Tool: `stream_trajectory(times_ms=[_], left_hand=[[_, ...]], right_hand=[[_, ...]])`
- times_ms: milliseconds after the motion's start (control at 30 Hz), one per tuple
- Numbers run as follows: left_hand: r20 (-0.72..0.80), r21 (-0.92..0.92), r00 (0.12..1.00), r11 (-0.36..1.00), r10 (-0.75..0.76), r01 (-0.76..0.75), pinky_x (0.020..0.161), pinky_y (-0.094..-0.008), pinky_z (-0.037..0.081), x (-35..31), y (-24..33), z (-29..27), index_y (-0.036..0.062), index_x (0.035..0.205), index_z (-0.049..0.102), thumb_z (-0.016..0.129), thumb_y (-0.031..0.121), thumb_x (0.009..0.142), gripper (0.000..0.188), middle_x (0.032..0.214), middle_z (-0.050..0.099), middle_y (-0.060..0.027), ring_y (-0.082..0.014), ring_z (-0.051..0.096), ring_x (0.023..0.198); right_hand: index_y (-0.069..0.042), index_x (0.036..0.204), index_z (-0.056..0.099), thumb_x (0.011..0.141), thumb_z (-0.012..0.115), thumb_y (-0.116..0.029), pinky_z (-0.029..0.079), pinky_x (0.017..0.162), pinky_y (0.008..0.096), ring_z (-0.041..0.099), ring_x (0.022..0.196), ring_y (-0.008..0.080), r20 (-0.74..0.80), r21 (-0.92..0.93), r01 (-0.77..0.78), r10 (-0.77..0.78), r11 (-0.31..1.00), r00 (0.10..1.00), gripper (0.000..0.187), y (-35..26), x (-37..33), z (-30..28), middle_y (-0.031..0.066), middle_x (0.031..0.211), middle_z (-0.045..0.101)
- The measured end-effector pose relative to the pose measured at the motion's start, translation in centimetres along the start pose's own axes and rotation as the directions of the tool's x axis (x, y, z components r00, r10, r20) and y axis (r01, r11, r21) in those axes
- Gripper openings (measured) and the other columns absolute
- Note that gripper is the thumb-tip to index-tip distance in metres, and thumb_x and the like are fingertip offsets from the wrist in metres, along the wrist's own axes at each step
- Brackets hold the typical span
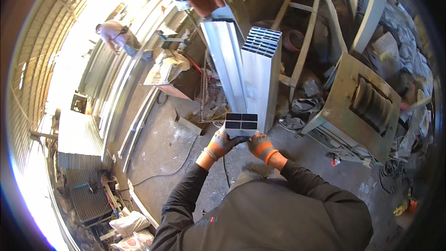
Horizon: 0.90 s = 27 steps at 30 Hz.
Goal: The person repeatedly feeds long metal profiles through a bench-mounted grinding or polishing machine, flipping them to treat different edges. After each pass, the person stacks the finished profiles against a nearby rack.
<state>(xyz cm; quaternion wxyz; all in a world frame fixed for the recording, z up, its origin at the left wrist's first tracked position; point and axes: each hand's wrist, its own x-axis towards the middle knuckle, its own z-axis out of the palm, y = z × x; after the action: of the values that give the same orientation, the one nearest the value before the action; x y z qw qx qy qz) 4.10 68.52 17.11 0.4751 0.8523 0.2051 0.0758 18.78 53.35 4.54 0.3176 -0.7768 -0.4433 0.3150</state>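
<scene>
In front of my body I hold a small block of square metal tubes, their dark open ends facing up in two rows. My left hand grips it from the left and my right hand from the right. Both wear grey and orange work gloves. How far the block reaches downward is hidden. Just beyond it stands a tall stack of silver metal tubes with open ends on top. Left of that stack, a ribbed silver metal profile bundle stands upright and leans slightly.
A heavy metal frame with a ribbed roller stands to the right. A wooden ladder-like frame rises behind. Long metal bars lie on the floor at left, near another person bending over. White sacks lie lower left; a cable crosses the floor.
</scene>
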Motion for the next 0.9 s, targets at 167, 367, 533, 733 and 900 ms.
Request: stream_trajectory(times_ms=[167,367,533,733,900], left_hand=[[0.158,-0.067,0.987,0.998,0.033,-0.022,0.108,-0.0442,0.061,7.6,-5.2,-1.4,0.0037,0.149,0.064,0.097,0.023,0.096,0.066,0.138,0.078,-0.0163,-0.0278,0.076,0.127],[0.228,-0.129,0.973,0.992,0.044,-0.015,0.104,-0.0426,0.062,18.9,-15.3,-6.9,0.0054,0.152,0.061,0.096,0.027,0.099,0.068,0.135,0.080,-0.0144,-0.0267,0.078,0.124],[0.439,-0.330,0.889,0.943,0.129,0.026,0.107,-0.0371,0.060,28.4,-25.8,-8.8,0.0070,0.159,0.057,0.092,0.021,0.104,0.066,0.134,0.079,-0.0071,-0.0167,0.071,0.121],[0.508,-0.443,0.858,0.878,0.080,0.180,0.108,-0.0392,0.058,37.3,-28.0,-7.7,0.0070,0.161,0.058,0.097,0.029,0.096,0.079,0.137,0.080,-0.0126,-0.0202,0.072,0.124],[0.593,0.301,0.802,0.904,0.073,-0.305,0.105,-0.0478,0.061,42.2,-27.6,-8.1,0.0077,0.138,0.081,0.095,0.037,0.094,0.056,0.129,0.084,-0.0230,-0.0417,0.079,0.126]], right_hand=[[-0.003,0.181,0.024,0.108,0.068,-0.028,0.057,0.110,0.0592,0.072,0.131,0.0542,0.054,0.049,-0.074,0.071,0.996,0.996,0.090,3.4,7.2,1.4,0.0357,0.140,0.074],[-0.010,0.173,0.046,0.104,0.078,-0.041,0.057,0.114,0.0539,0.071,0.136,0.0479,-0.201,0.024,-0.219,0.219,0.975,0.955,0.082,3.9,17.5,3.0,0.0281,0.145,0.076],[-0.010,0.172,0.054,0.100,0.082,-0.045,0.052,0.124,0.0491,0.066,0.148,0.0437,-0.250,-0.002,-0.469,0.453,0.883,0.855,0.084,3.5,21.3,1.6,0.0247,0.159,0.070],[-0.014,0.173,0.053,0.102,0.078,-0.055,0.050,0.128,0.0497,0.061,0.153,0.0438,-0.289,0.127,-0.529,0.542,0.839,0.789,0.087,4.6,16.1,-0.5,0.0246,0.169,0.062],[-0.012,0.171,0.056,0.104,0.077,-0.049,0.048,0.129,0.0498,0.061,0.153,0.0444,-0.146,0.111,-0.680,0.689,0.725,0.710,0.080,6.7,12.9,-2.0,0.0243,0.169,0.062]])
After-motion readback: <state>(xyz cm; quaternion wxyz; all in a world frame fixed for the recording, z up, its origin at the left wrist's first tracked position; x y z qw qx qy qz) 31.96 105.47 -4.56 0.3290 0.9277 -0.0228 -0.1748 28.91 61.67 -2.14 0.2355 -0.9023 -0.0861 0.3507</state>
